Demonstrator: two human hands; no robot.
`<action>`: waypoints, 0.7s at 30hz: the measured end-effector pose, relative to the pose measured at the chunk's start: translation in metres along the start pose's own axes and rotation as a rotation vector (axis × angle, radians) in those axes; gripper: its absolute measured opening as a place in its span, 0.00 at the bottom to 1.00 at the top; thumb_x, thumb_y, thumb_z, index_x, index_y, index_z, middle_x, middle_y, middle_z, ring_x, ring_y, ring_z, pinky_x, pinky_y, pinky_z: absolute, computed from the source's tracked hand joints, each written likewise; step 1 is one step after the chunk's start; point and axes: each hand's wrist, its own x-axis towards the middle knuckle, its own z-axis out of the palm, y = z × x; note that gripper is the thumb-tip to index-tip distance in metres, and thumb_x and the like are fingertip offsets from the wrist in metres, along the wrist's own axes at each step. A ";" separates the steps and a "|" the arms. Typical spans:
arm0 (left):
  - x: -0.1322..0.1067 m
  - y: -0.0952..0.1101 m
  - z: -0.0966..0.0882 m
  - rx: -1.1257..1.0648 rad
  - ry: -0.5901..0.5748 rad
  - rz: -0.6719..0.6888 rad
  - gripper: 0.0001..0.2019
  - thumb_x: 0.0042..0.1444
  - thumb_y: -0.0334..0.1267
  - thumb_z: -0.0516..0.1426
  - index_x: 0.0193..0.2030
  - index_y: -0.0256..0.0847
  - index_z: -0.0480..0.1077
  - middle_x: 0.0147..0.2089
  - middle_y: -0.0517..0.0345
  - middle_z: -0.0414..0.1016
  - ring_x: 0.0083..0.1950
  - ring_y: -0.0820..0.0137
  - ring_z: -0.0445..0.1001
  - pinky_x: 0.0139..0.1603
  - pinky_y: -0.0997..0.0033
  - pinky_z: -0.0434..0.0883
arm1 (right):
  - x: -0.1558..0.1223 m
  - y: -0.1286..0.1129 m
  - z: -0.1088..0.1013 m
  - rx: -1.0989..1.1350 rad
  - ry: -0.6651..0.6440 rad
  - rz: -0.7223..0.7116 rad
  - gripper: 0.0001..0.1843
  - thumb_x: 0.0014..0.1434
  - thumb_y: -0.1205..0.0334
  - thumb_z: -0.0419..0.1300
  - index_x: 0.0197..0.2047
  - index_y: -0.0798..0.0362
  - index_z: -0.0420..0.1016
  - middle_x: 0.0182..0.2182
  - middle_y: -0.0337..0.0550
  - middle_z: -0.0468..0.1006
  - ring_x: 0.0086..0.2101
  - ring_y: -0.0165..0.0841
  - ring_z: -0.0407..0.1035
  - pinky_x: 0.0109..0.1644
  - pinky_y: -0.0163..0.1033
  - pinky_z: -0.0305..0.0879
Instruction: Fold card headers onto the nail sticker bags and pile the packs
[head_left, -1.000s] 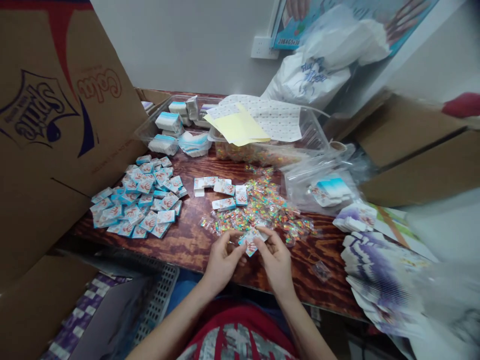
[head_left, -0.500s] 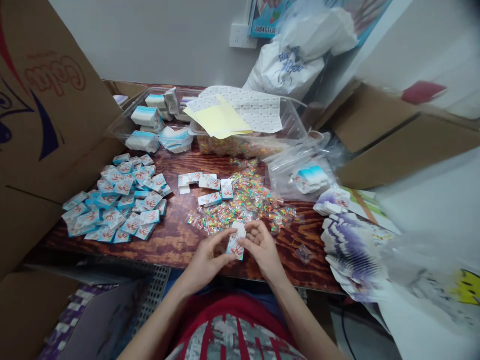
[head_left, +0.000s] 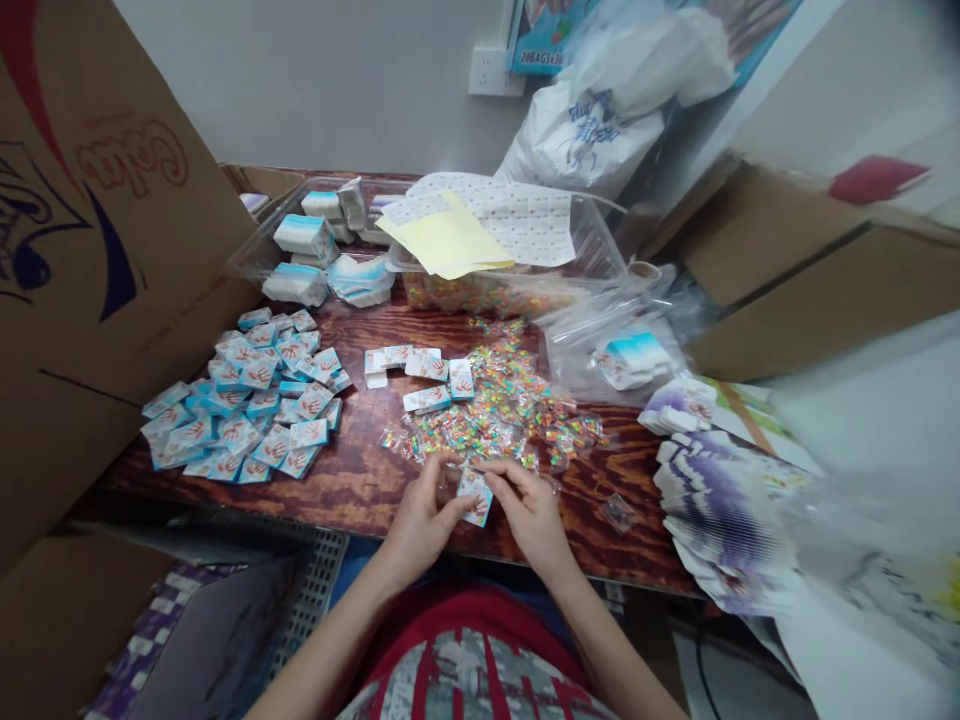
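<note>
Near the table's front edge, my left hand [head_left: 424, 507] grips the left side of a small printed paper box [head_left: 475, 497], white and blue with a red hand picture. My right hand [head_left: 527, 508] has its thumb and fingers pinched at the top end of that same box. The box's upper end is partly covered by the fingers. Just beyond lies a spread of small clear packets with colourful bits [head_left: 502, 400]. Several loose small boxes [head_left: 427, 399] rest left of the packets, and a large heap of similar boxes [head_left: 255, 395] is farther left.
A clear tray [head_left: 247, 255] of flat carton stacks stands at the back left. Beside it is a clear bin [head_left: 600, 240] under patterned and yellow paper [head_left: 442, 235]. Cardboard boxes [head_left: 112, 250] wall the left; purple-white cartons [head_left: 720, 510] lie right.
My right fingers have moved to the top end of the box, which was standing above them before. The camera view has shifted slightly, so the scene sits farther right.
</note>
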 end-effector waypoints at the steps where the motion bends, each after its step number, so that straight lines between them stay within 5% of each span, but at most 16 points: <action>1: 0.000 -0.001 0.000 -0.004 0.007 0.004 0.19 0.55 0.37 0.61 0.52 0.45 0.62 0.40 0.61 0.71 0.33 0.73 0.75 0.32 0.75 0.73 | 0.000 0.000 -0.001 -0.011 -0.024 -0.005 0.09 0.60 0.58 0.59 0.37 0.51 0.79 0.36 0.43 0.79 0.40 0.37 0.72 0.45 0.39 0.65; 10: -0.005 -0.003 -0.002 -0.027 -0.141 0.015 0.19 0.56 0.35 0.60 0.53 0.45 0.62 0.45 0.57 0.75 0.41 0.67 0.78 0.40 0.69 0.75 | 0.002 0.011 -0.004 0.400 0.052 0.356 0.15 0.44 0.54 0.73 0.28 0.53 0.74 0.23 0.36 0.73 0.25 0.29 0.64 0.30 0.34 0.60; 17: -0.005 -0.004 0.002 -0.011 -0.050 0.033 0.17 0.57 0.37 0.60 0.52 0.45 0.62 0.43 0.58 0.75 0.41 0.67 0.77 0.40 0.71 0.74 | -0.009 0.011 0.009 0.338 0.255 0.248 0.16 0.49 0.50 0.68 0.23 0.53 0.73 0.22 0.37 0.72 0.25 0.30 0.63 0.30 0.35 0.60; 21: -0.004 -0.003 0.001 -0.006 -0.066 0.031 0.18 0.57 0.37 0.59 0.53 0.45 0.61 0.43 0.59 0.75 0.40 0.67 0.77 0.40 0.70 0.73 | -0.011 0.012 0.009 0.323 0.259 0.236 0.13 0.50 0.52 0.67 0.25 0.53 0.75 0.23 0.37 0.73 0.26 0.31 0.64 0.31 0.35 0.61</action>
